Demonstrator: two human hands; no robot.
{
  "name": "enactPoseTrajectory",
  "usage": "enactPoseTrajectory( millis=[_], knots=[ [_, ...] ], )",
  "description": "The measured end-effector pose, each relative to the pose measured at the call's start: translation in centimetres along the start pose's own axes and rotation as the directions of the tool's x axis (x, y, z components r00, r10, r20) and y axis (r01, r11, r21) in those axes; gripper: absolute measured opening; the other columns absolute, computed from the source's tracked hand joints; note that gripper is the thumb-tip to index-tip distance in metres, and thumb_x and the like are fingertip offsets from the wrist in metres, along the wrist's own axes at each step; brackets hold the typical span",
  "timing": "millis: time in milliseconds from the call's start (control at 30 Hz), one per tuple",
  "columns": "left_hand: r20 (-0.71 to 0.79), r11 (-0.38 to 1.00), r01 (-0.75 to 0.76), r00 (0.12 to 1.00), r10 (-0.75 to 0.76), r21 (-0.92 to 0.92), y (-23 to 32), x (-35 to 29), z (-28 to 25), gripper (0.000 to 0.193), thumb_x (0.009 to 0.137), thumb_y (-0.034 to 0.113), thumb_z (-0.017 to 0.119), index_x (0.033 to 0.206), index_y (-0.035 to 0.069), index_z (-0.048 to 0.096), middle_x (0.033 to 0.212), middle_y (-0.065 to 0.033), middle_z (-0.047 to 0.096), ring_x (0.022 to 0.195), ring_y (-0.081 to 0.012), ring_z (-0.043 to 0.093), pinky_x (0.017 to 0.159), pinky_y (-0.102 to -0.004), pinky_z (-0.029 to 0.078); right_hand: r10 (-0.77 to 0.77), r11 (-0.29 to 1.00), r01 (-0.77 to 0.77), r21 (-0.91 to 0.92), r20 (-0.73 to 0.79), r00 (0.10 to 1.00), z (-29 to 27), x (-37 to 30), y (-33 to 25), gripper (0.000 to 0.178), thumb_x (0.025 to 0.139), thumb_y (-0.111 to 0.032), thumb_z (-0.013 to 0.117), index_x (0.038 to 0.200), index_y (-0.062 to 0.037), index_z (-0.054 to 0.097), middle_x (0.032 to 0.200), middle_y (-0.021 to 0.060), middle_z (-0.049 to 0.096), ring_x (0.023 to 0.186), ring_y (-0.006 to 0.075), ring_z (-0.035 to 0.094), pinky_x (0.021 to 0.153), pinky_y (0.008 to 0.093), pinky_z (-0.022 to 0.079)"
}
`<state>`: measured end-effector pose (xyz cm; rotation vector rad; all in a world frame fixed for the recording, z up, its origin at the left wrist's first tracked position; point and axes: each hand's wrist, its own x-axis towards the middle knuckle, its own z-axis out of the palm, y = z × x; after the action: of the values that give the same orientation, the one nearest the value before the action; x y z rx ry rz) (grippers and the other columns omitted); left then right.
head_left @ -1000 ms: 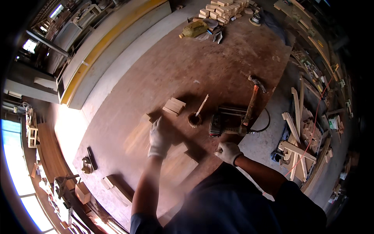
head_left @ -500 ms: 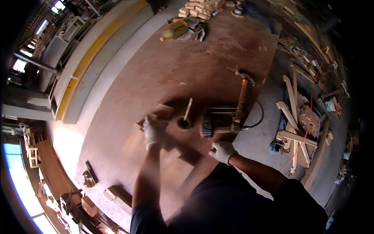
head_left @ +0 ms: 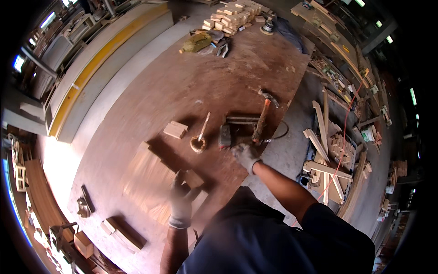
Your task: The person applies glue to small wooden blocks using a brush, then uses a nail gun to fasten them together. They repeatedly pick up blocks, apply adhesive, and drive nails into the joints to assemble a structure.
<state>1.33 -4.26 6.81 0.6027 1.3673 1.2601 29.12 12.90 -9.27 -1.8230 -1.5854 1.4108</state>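
Note:
My gloved left hand, partly smeared by motion, has its fingers and thumb around a small wood block. Under and beside it lie pale wood pieces, set close together on the brown worktop. My gloved right hand is closed over the handle of a power tool with a dark and red end; its fingers are partly hidden. A hammer with an orange and dark handle lies across that tool. Between the hands and farther off stands a small round pot with a stick in it.
Two small blocks lie beyond the wood pieces. A hand plane and longer wood pieces are at the left near edge. A block pile, pliers and a yellowish bag sit far off. Timber offcuts fill the right.
My left hand has drawn back toward me from beside the two small blocks to the near wood pieces. My right hand has moved forward and left onto the power tool. The view has shifted.

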Motion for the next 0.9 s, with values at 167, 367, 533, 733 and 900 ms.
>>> enactPoseTrajectory(
  millis=[167,367,533,733,900],
  knots=[
    [0.039,0.988,-0.064,0.997,0.07,-0.138,1.9,-1.6,1.2,0.09,0.083,-0.009,0.081,0.162,0.0,0.039,0.155,-0.0121,0.053,0.134,-0.0228,0.059,0.105,-0.0357,0.057,-0.011,0.982,-0.01,0.186,0.113,0.994,-1.5,-0.5,-3.2,0.026,0.101,-0.032,0.074,0.101,-0.0064,0.073,0.087,0.0056,0.075,0.077,0.0156,0.067,0.072,0.0371,0.056],
    [0.076,0.981,-0.134,0.986,0.146,-0.141,2.9,-1.9,2.4,0.1,0.081,-0.002,0.089,0.164,0.0,0.034,0.155,-0.0138,0.053,0.137,-0.0233,0.057,0.109,-0.0373,0.054,-0.137,0.962,-0.034,0.27,0.587,0.798,-1.0,-11.7,-14.3,0.032,0.105,-0.031,0.072,0.104,0.0007,0.076,0.089,0.005,0.075,0.078,0.0134,0.069,0.071,0.03,0.057],
    [0.091,0.979,-0.178,0.978,0.187,-0.102,1.7,-1.3,2.2,0.093,0.09,-0.001,0.082,0.166,0.002,0.029,0.15,-0.0174,0.056,0.128,-0.0228,0.062,0.106,-0.0381,0.056,-0.083,0.937,-0.128,0.325,0.562,0.823,0.9,-13.2,-14.8,0.026,0.107,-0.023,0.069,0.112,0.0017,0.074,0.092,0.0092,0.076,0.078,0.0169,0.074,0.075,0.0328,0.062],
    [-0.194,0.922,0.019,0.976,-0.102,-0.386,0.2,0.1,2.5,0.024,0.108,0.023,0.062,0.109,-0.001,0.064,0.096,-0.0115,0.073,0.09,-0.0188,0.069,0.081,-0.0335,0.056,-0.121,0.894,-0.145,0.424,0.54,0.833,0.5,-13.6,-15.6,0.027,0.109,-0.024,0.066,0.117,0.0008,0.072,0.093,0.009,0.076,0.081,0.0166,0.074,0.075,0.0326,0.062],
    [0.056,0.9,0.077,0.997,-0.058,-0.43,-2.3,0.6,2.1,0.043,0.111,0.038,0.057,0.131,0.0,0.063,0.085,-0.006,0.063,0.077,-0.0185,0.061,0.074,-0.0336,0.052,-0.045,0.775,-0.376,0.508,0.638,0.769,1.6,-13.7,-15.2,0.031,0.11,-0.027,0.063,0.123,-0.0004,0.07,0.094,0.0106,0.077,0.077,0.0185,0.073,0.072,0.0315,0.061]
  ],
)
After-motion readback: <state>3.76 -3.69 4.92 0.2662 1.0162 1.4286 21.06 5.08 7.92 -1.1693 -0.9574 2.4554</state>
